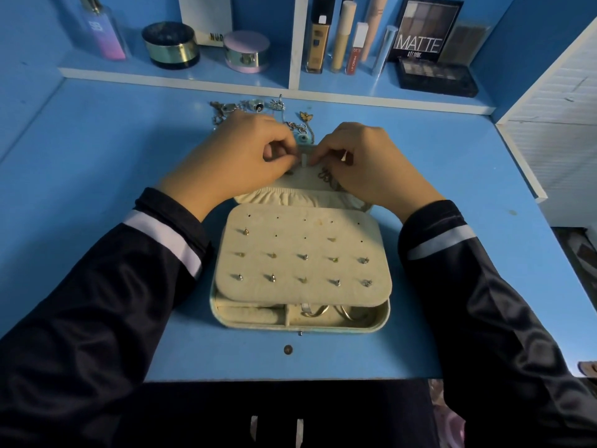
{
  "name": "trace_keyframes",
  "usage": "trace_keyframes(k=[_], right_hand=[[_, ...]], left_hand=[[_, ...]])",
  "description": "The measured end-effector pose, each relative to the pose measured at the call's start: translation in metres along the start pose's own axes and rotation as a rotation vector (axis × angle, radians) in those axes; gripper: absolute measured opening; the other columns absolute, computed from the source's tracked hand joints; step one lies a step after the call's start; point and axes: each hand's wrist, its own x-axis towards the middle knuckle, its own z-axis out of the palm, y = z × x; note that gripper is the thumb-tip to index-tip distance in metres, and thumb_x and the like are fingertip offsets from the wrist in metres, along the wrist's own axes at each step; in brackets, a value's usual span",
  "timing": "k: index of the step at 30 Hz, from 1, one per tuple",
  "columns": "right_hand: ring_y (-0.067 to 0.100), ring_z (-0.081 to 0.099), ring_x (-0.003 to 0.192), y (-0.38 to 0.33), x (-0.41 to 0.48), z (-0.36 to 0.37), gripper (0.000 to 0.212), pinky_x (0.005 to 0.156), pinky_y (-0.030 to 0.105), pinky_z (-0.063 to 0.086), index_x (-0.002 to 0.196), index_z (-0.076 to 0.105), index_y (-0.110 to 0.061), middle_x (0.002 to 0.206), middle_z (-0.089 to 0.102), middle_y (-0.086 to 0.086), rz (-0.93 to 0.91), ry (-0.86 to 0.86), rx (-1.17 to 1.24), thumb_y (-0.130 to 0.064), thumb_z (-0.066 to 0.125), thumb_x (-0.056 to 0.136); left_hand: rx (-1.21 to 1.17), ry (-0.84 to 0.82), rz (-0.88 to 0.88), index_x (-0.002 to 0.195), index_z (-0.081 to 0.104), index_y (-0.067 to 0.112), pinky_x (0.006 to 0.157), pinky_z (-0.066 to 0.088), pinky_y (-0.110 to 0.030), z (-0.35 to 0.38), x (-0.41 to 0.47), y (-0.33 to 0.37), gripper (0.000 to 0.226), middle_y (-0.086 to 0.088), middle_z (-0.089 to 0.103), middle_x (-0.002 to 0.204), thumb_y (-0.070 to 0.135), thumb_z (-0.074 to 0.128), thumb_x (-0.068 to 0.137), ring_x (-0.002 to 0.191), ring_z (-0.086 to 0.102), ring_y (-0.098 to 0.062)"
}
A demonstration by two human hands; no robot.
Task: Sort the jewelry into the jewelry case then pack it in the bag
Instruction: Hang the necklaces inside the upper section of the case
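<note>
Cream jewelry case (pixel 303 253) lies open near the front edge of the desk (pixel 97 150). Left hand (pixel 239 156) and right hand (pixel 371 163) pinch its lid strap (pixel 304 161), likely securing a chain (pixel 326 177). Loose jewelry (pixel 258 106) waits by the back edge.

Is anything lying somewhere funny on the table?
Yes. One small round brown thing lies alone on the table, in front of the jewelry case, far from the jewelry pile at the back. It may be a stray piece; it is too small to tell.
</note>
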Motion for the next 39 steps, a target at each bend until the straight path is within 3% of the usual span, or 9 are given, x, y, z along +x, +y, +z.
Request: trace_keyframes(k=[4,11,14,16,18,24,30,34,39], right_hand=[[-0.005,0.054,0.065,-0.007,-0.006,-0.015,0.019,0.068,0.005,0.040,0.092,0.075,-0.016,0.075,0.062,-0.015,0.086,-0.088,0.138,-0.003,0.063,0.086],[-0.006,0.052,0.062,0.004,-0.010,-0.023,0.013,0.062,0.004,0.037,0.093,0.076,-0.016,0.074,0.062,-0.014,0.166,-0.004,0.163,-0.009,0.068,0.085],[-0.007,0.052,0.062,0.004,-0.010,-0.024,0.010,0.061,0.005,0.038,0.088,0.075,-0.018,0.072,0.062,-0.014,0.167,-0.030,0.118,-0.011,0.072,0.083],[-0.003,0.053,0.064,0.002,-0.010,-0.024,0.007,0.061,0.007,0.040,0.086,0.074,-0.019,0.074,0.063,-0.011,0.157,-0.062,0.096,-0.013,0.074,0.082],[0.001,0.054,0.067,0.000,-0.010,-0.024,0.007,0.063,0.010,0.043,0.086,0.075,-0.017,0.078,0.064,-0.007,0.151,-0.093,0.089,-0.015,0.077,0.079],[0.012,0.059,0.073,-0.005,-0.009,-0.017,0.008,0.070,0.021,0.048,0.083,0.075,-0.013,0.081,0.062,-0.003,0.159,-0.109,0.046,-0.016,0.079,0.077],[-0.002,0.055,0.068,-0.009,-0.009,-0.015,0.004,0.063,0.005,0.039,0.084,0.076,-0.016,0.078,0.062,-0.014,0.128,-0.155,0.090,-0.015,0.075,0.081],[-0.004,0.053,0.064,-0.003,-0.010,-0.024,0.006,0.062,0.004,0.038,0.087,0.076,-0.018,0.076,0.064,-0.010,0.148,-0.080,0.097,-0.014,0.073,0.083],[-0.006,0.053,0.065,0.001,-0.010,-0.022,0.007,0.061,0.004,0.039,0.087,0.076,-0.018,0.075,0.060,-0.013,0.159,-0.074,0.040,-0.013,0.074,0.082]], left_hand=[[-0.081,-0.065,-0.054,0.094,0.076,0.025,0.066,0.042,-0.015,-0.004,-0.004,0.004,0.009,0.008,0.069,0.078,0.027,0.072,0.087,0.072,0.060,-0.007],[-0.113,-0.038,-0.079,0.101,0.074,0.032,0.063,0.034,-0.003,-0.015,-0.006,-0.007,0.017,0.018,0.066,0.083,0.023,0.073,0.087,0.077,0.061,-0.006],[-0.108,-0.055,-0.088,0.097,0.075,0.030,0.069,0.042,-0.012,-0.017,-0.007,-0.008,0.014,0.020,0.065,0.080,0.022,0.074,0.085,0.074,0.059,-0.004],[-0.102,-0.075,-0.091,0.094,0.075,0.028,0.075,0.051,-0.029,-0.018,-0.008,-0.009,0.013,0.009,0.068,0.082,0.023,0.076,0.083,0.074,0.058,-0.006],[-0.095,-0.098,-0.080,0.092,0.074,0.030,0.076,0.052,-0.036,-0.018,-0.008,-0.010,0.012,0.002,0.070,0.083,0.025,0.076,0.081,0.074,0.058,-0.008],[-0.085,-0.114,-0.085,0.091,0.073,0.030,0.069,0.047,-0.026,-0.017,-0.008,-0.008,0.011,0.007,0.067,0.084,0.024,0.077,0.082,0.071,0.055,-0.004],[-0.097,-0.187,-0.063,0.091,0.075,0.031,0.070,0.046,-0.026,-0.013,-0.007,-0.004,0.011,0.013,0.065,0.081,0.025,0.077,0.082,0.074,0.057,-0.007],[-0.156,-0.214,-0.076,0.090,0.074,0.035,0.068,0.043,-0.013,-0.012,-0.007,-0.003,0.013,0.021,0.065,0.082,0.025,0.076,0.083,0.078,0.059,-0.003],[-0.114,-0.177,-0.083,0.090,0.073,0.033,0.072,0.049,-0.032,-0.013,-0.008,-0.005,0.010,0.010,0.067,0.084,0.029,0.076,0.082,0.073,0.057,-0.006]])
